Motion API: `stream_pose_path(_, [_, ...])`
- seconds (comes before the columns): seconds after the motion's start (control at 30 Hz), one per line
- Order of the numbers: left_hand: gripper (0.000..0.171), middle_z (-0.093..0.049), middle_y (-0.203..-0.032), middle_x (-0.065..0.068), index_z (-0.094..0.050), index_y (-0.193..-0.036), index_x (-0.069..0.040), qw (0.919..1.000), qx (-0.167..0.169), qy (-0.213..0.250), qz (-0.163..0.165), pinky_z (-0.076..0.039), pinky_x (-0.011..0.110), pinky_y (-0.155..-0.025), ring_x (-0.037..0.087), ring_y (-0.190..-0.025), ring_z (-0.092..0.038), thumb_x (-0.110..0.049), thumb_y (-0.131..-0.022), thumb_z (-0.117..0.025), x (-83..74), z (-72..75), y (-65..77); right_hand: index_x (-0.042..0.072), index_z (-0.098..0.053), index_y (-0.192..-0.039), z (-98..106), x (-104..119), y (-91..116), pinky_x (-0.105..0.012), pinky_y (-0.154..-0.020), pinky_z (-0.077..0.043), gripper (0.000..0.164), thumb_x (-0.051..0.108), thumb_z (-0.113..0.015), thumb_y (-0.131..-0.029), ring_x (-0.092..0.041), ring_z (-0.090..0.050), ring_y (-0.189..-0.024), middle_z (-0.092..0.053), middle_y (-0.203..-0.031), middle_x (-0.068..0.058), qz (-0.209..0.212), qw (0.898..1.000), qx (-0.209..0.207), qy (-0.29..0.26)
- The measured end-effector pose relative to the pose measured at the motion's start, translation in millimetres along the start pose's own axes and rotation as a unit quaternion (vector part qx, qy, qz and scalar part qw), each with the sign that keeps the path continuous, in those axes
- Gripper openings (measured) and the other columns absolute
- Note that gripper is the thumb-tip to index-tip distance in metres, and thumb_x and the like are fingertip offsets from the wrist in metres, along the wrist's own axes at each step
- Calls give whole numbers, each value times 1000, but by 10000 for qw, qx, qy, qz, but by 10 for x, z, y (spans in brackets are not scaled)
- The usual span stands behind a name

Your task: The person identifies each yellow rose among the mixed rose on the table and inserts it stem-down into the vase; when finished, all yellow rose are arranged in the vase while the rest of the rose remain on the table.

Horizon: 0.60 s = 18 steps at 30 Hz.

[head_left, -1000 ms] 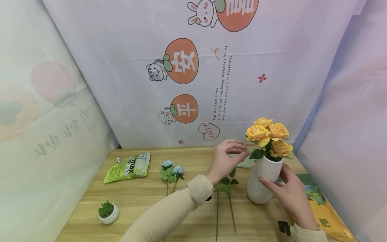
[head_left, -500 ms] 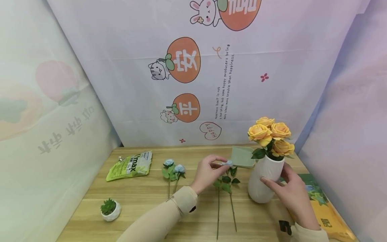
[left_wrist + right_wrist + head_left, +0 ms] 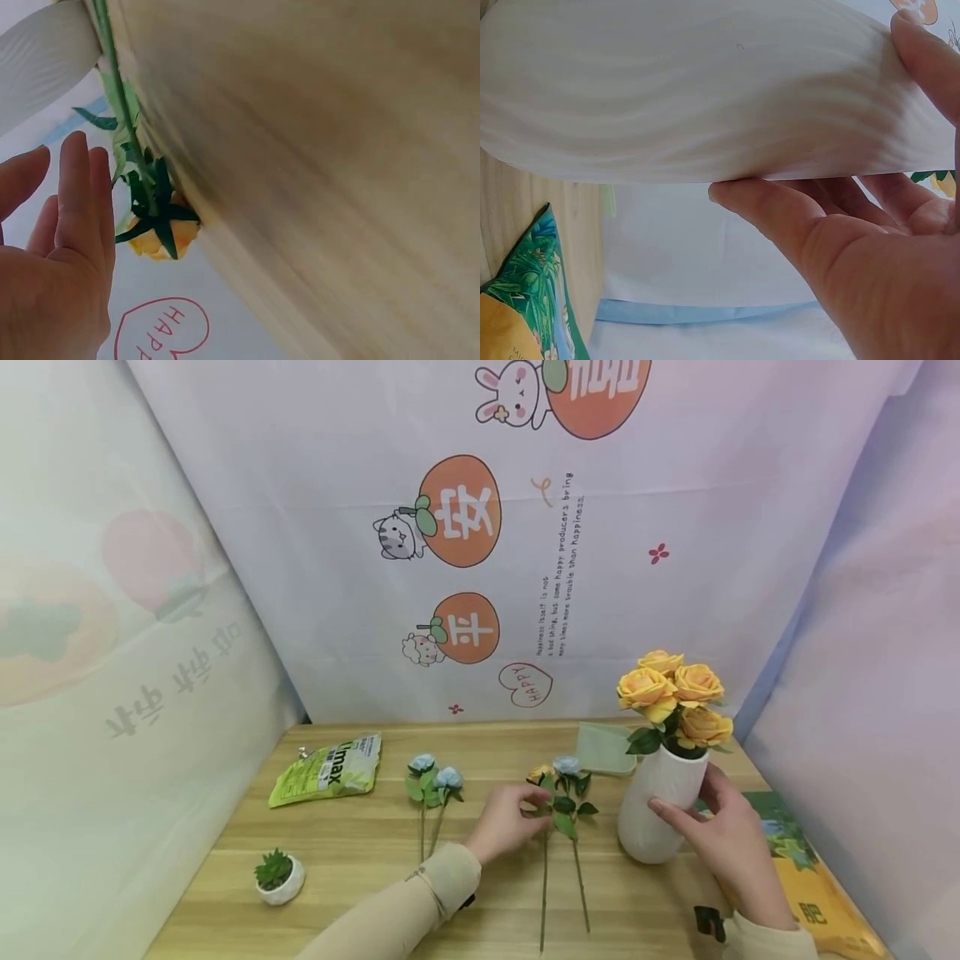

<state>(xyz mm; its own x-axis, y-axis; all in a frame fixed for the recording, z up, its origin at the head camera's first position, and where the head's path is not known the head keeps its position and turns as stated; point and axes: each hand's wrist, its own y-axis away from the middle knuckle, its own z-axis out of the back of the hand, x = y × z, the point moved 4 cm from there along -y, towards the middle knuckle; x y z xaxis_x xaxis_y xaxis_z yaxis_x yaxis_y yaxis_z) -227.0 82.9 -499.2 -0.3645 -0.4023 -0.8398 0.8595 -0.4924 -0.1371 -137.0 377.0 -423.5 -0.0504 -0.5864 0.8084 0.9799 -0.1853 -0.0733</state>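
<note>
A white ribbed vase [image 3: 651,827] holding several yellow roses [image 3: 671,689] stands at the right of the table. My right hand [image 3: 731,852] grips the vase from its right side, thumb across the front, as the right wrist view shows too. My left hand [image 3: 510,818] is beside a yellow rose [image 3: 542,772] and a blue flower [image 3: 566,765], both lying on the table with their stems towards me. In the left wrist view the left fingers [image 3: 75,195] are apart from the thumb, with nothing between them, close beside the yellow rose's stem [image 3: 120,82].
Two blue flowers [image 3: 448,778] lie left of the left hand. A green and white pouch [image 3: 330,770] and a small potted succulent [image 3: 281,878] occupy the table's left part. Behind the vase is a pale green tray [image 3: 606,748]; a yellow and green bag [image 3: 817,897] lies at the right.
My left hand has moved from the roses in the vase down and left to the flowers lying on the table. The right hand keeps its grip on the vase.
</note>
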Motion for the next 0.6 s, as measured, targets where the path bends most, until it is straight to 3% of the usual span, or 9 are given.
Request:
stream_pose_path(0.23, [32, -76, -116, 7, -78, -126, -6, 9997, 128, -181, 136, -61, 23, -81, 17, -101, -74, -7, -95, -84, 53, -60, 48, 6, -28, -170, -2, -13, 1, -64, -104, -54, 109, 63, -79, -92, -54, -47, -144, -44, -161, -32, -73, 10000, 49, -30])
stream_pose_path(0.43, [33, -76, -116, -1, -79, -125, -14, 9971, 108, -750, 119, -60, 32, -94, 13, -109, -69, -15, -94, -87, 123, -106, 58, 6, -26, -170, 2, 3, 8, -66, -105, -53, 111, 65, -78, -92, -55, -45, -144, -43, -162, -33, -118, 9999, 114, -15])
stream_pose_path(0.6, [33, -74, -105, -4, -81, -123, -15, 9938, 199, -1091, 77, -58, 28, -81, 8, -94, -64, -15, -91, -89, 98, -113, 63, 4, -26, -170, 1, 8, 16, -66, -105, -53, 112, 65, -78, -92, -56, -45, -145, -42, -162, -33, -143, 9998, 117, -19])
